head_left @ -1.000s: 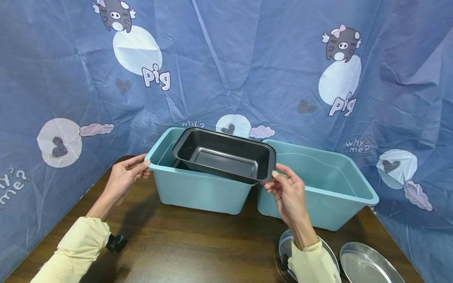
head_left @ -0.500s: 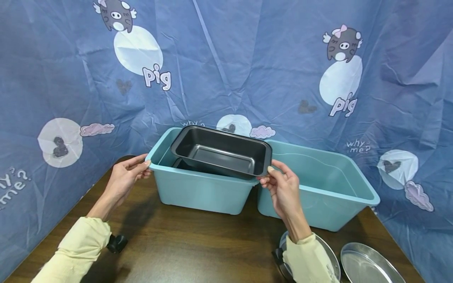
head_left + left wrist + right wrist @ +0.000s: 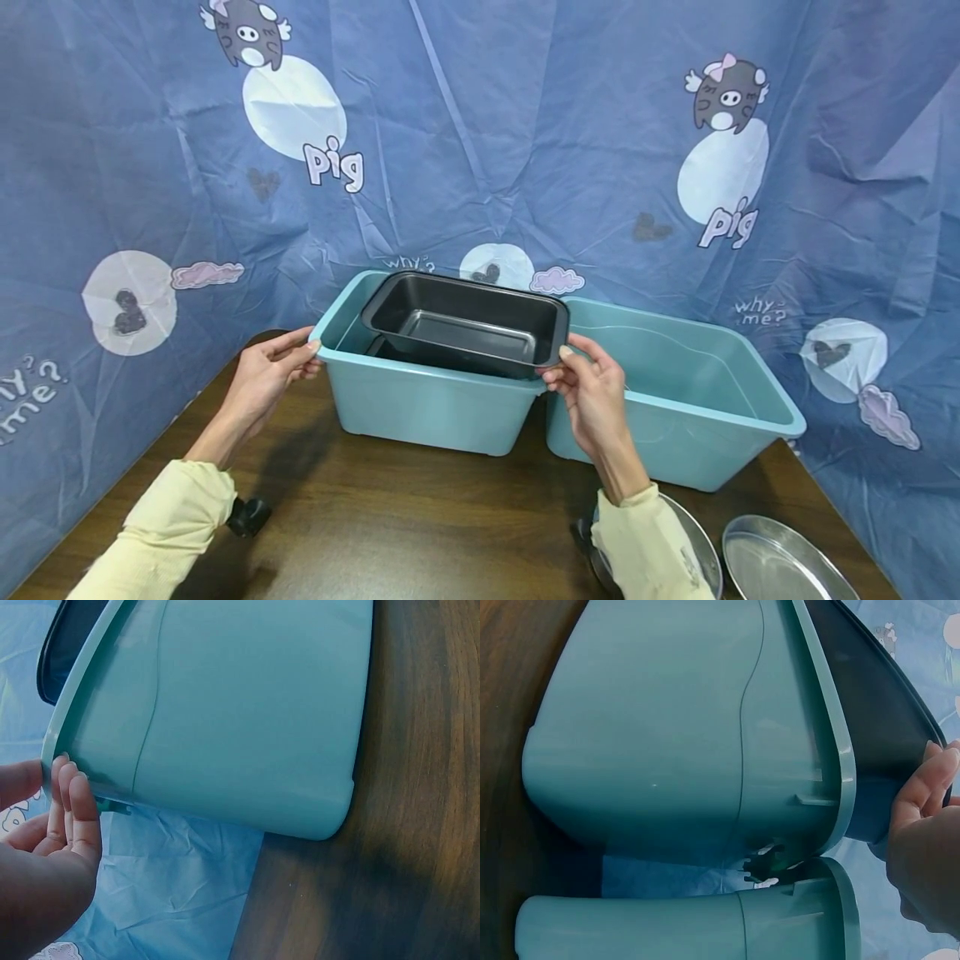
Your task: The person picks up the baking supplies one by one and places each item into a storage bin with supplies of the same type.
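My right hand pinches the near right corner of a black loaf pan between thumb and fingers. The pan sits over the mouth of the left teal bin, its right end above the rim in the right wrist view. Part of another dark item shows beneath it inside the bin; its kind is hidden. With thumb and fingers my left hand grips the bin's front left rim corner, which the left wrist view shows close up.
A second teal bin stands to the right, close beside the first. At the table's front right lie a round metal pan and another round shiny item, partly under my right sleeve. A blue printed cloth hangs behind.
My right hand has carried the loaf pan a little to the left over the bin. The left hand keeps its hold on the rim.
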